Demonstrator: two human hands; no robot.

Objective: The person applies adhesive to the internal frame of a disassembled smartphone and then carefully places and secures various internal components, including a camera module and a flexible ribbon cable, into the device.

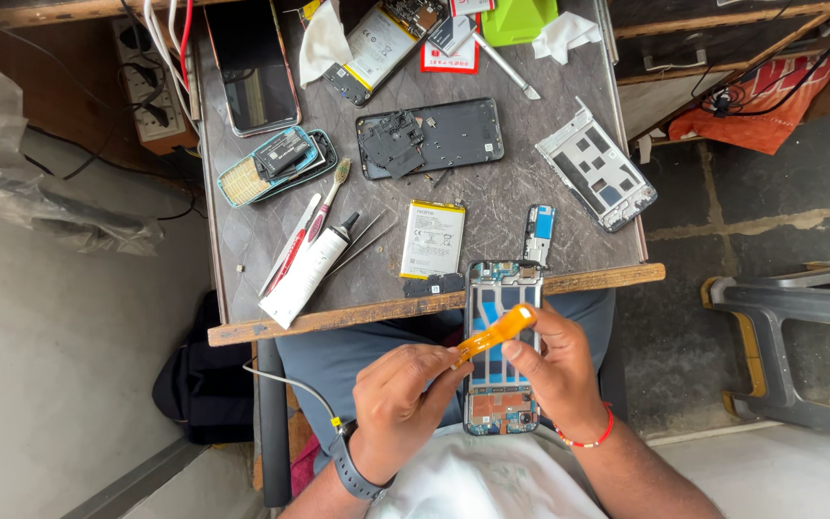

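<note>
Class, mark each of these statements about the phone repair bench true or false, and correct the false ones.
1. Both hands hold an orange flex strip. True; the left hand and right hand grip it above an opened phone frame.
2. A loose white battery lies on the table. True.
3. The toothbrush is in the right hand. False; it lies on the table beside a white tube.
4. The left wrist is bare. False; it wears a grey watch.
5. The table is clear of other phones. False; a black phone shell lies there.
</note>
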